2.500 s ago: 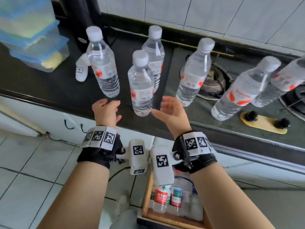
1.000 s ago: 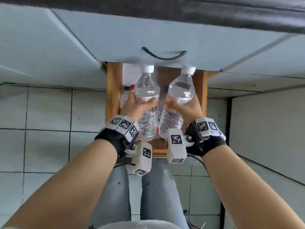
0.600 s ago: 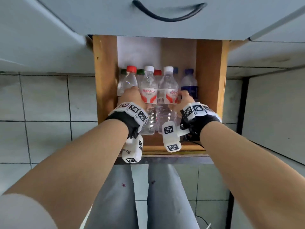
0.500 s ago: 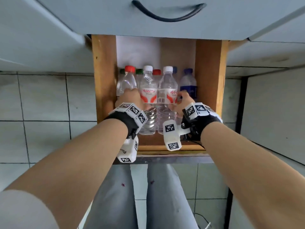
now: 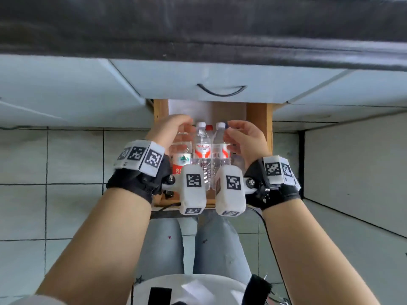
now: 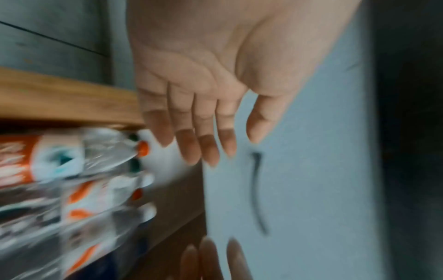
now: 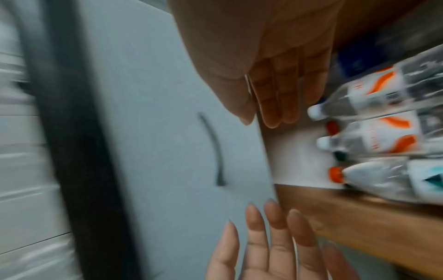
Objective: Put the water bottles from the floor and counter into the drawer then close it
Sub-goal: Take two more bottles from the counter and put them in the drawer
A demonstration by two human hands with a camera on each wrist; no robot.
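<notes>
The wooden drawer point(image 5: 259, 130) stands pulled out below me, packed with upright water bottles. Two white-capped bottles with red and white labels point(image 5: 201, 148) point(image 5: 220, 148) stand side by side in its middle, and a red-labelled bottle point(image 5: 182, 160) is to their left. My left hand point(image 5: 172, 127) hovers over the left bottles with straight fingers and holds nothing. My right hand point(image 5: 239, 134) hovers at the right, fingers relaxed and empty. The left wrist view shows the left hand's point(image 6: 199, 136) bare palm beside blurred bottles point(image 6: 72, 170). The right wrist view shows the right hand point(image 7: 271, 98) empty near the bottle caps point(image 7: 323, 142).
A pale drawer front with a black handle point(image 5: 221, 91) overhangs the open drawer's back. The dark counter edge point(image 5: 198, 31) runs above it. Grey floor tiles point(image 5: 72, 155) lie on both sides, a white cabinet side point(image 5: 352, 168) is to the right, and my jeans-clad legs point(image 5: 189, 245) are below the drawer.
Both hands have let go of the two white-capped bottles, which now stand in the drawer, and have risen above the caps with fingers spread. The head view has pulled back.
</notes>
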